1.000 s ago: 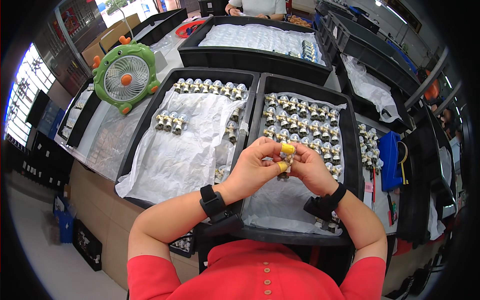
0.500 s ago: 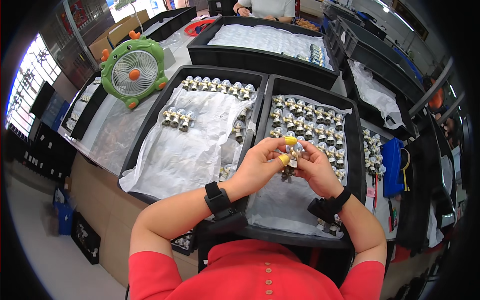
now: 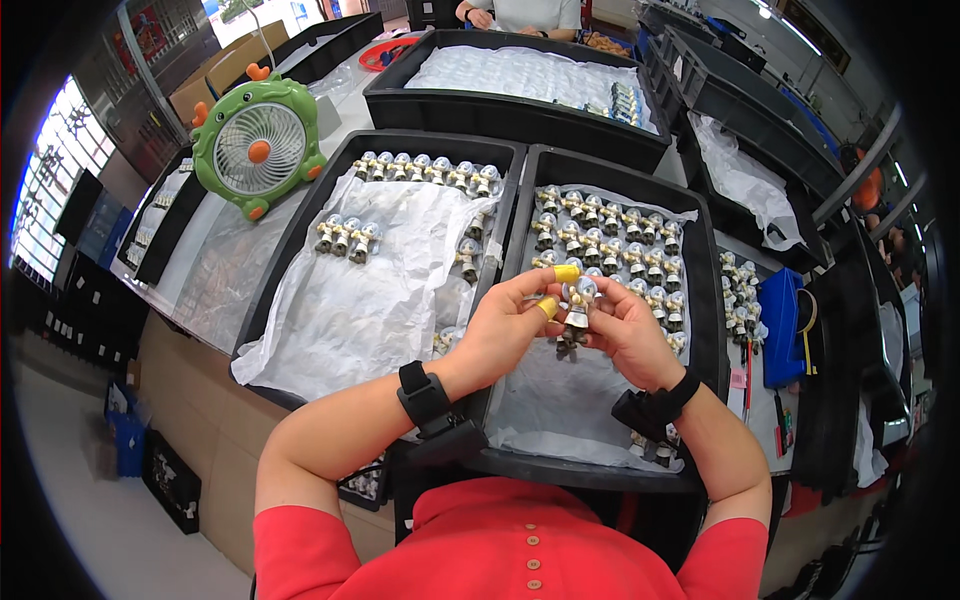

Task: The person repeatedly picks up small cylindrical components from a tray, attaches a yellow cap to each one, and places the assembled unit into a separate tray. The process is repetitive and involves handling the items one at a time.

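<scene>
Over the right-hand tray, both my hands hold a small figurine (image 3: 577, 312) with a clear dome-like head, pale body and dark lower part. My right hand (image 3: 637, 340) grips it from the right side, fingers closed. Closed around its upper left is my left hand (image 3: 508, 335), with yellow finger covers on thumb and forefinger; whether the thumb touches the figurine I cannot tell. Beyond my hands, rows of matching figurines (image 3: 612, 225) lie in the black right-hand tray (image 3: 708, 300), partly hidden by my fingers.
The black left-hand tray (image 3: 285, 290) has white lining and several similar figurines (image 3: 347, 237). A green fan (image 3: 258, 150) stands left of it. Farther back is a large black tray (image 3: 510, 112), with a person (image 3: 525, 14) behind it. A blue bin (image 3: 783, 325) stands at the right.
The figurine has tilted so more of its front and dark lower part show. My left thumb has moved left, away from the figurine's middle. The whole view has shifted slightly.
</scene>
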